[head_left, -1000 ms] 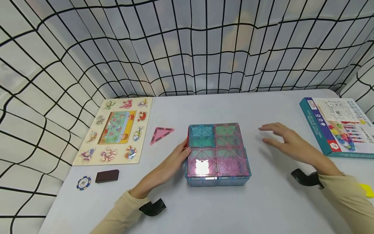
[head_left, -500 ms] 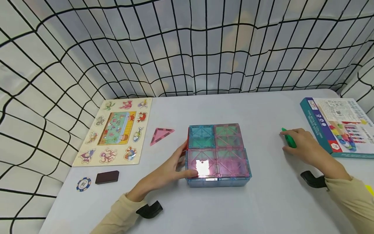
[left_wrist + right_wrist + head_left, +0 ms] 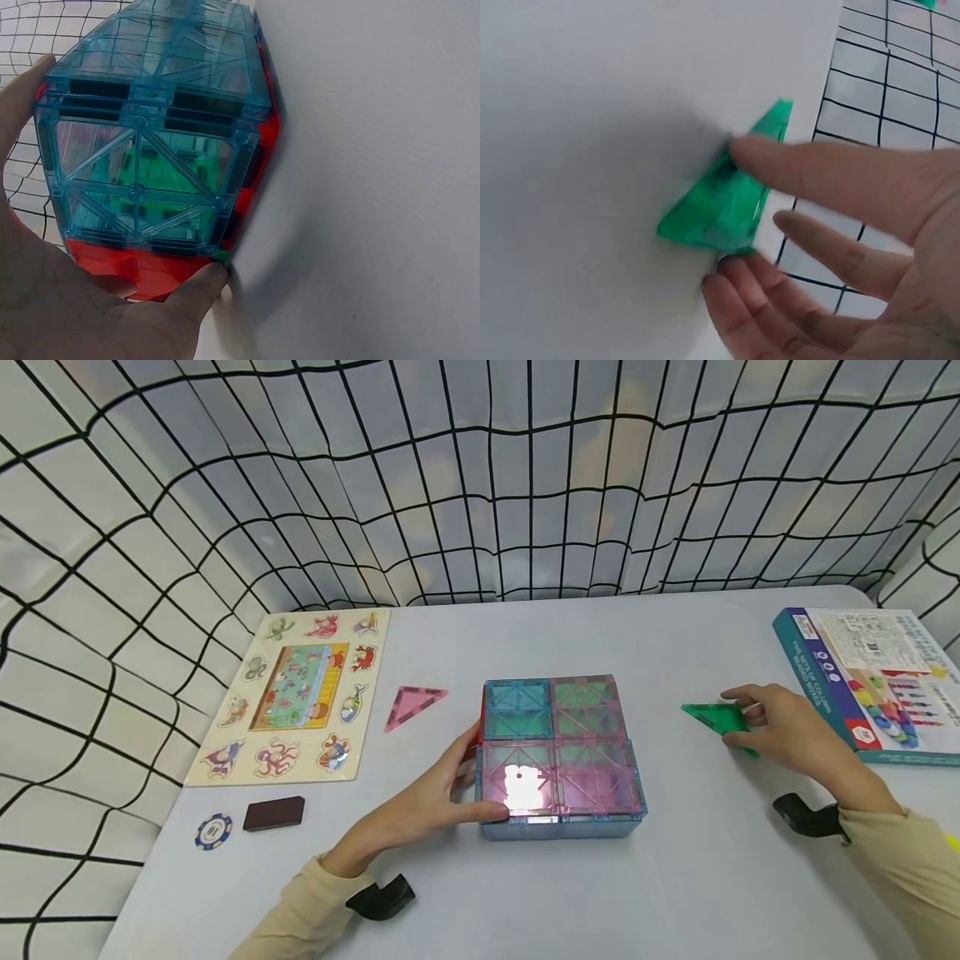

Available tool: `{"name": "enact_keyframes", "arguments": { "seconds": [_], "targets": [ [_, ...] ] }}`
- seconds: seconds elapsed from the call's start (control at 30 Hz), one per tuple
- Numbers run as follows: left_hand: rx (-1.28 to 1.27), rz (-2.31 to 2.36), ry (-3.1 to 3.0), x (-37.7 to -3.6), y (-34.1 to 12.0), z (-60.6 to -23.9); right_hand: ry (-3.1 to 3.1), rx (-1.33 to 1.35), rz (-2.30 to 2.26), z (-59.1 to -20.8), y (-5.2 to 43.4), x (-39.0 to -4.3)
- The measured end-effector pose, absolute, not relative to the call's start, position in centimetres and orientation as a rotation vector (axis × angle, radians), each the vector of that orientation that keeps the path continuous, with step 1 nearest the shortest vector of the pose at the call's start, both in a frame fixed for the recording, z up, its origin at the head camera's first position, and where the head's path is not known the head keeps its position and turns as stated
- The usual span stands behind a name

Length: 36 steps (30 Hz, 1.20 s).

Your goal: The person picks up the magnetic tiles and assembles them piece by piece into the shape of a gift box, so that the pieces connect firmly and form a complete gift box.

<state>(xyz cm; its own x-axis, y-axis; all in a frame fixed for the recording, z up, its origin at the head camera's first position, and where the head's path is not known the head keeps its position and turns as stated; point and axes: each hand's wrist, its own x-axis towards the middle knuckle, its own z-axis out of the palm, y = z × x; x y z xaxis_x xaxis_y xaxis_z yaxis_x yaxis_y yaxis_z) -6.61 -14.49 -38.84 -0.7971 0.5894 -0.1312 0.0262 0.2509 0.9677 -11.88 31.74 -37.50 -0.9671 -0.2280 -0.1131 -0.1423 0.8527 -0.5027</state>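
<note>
A box-shaped build of clear magnetic tiles (image 3: 592,777) stands mid-table, with pink, blue and green-tinted squares on top. My left hand (image 3: 416,806) grips its left side, the thumb at the near corner and the fingers partly hidden behind it. In the left wrist view, blue tiles (image 3: 135,191) and red tiles (image 3: 146,268) show between thumb and fingers. To the right, my right hand (image 3: 791,731) pinches a green triangular magnetic tile (image 3: 712,717). The right wrist view shows this green tile (image 3: 724,202) tilted between thumb and fingers, just over the white surface.
Left of the build lies a pink triangular tile (image 3: 412,705). Farther left are a sea-animal puzzle board (image 3: 375,693), a dark brown block (image 3: 273,813) and a poker chip (image 3: 213,832). A board game box (image 3: 873,677) lies at right. Black netting (image 3: 529,510) surrounds the table.
My right hand has moved right, and the green triangle has come into view in its fingers and turned its face up. My left thumb has shifted to the build's near corner.
</note>
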Motion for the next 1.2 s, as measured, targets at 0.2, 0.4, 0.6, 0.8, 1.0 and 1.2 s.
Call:
{"name": "enact_keyframes", "arguments": {
  "seconds": [0.2,0.4,0.6,0.8,1.0,1.2],
  "targets": [
    [0.568,1.581,2.046,-6.6,-14.5,-38.8,2.865,-0.242,-0.85,-38.0,31.7,-12.1],
    [0.561,1.576,2.043,-6.5,-14.3,-38.6,2.845,-0.225,-0.917,-37.3,31.2,-11.9],
    [0.55,1.562,2.055,-6.5,-14.3,-38.6,2.993,-0.424,-1.048,-34.5,28.0,-11.3],
    [0.544,1.576,2.048,-6.5,-14.4,-38.6,2.866,-0.916,-1.387,-31.1,22.6,-10.6],
    [0.552,1.593,2.035,-6.5,-14.4,-38.7,2.71,-1.142,-1.309,-30.3,19.5,-10.2],
    [0.553,1.59,2.041,-6.5,-14.4,-38.7,2.752,-1.173,-1.178,-31.0,18.9,-10.1]
  ]
}}
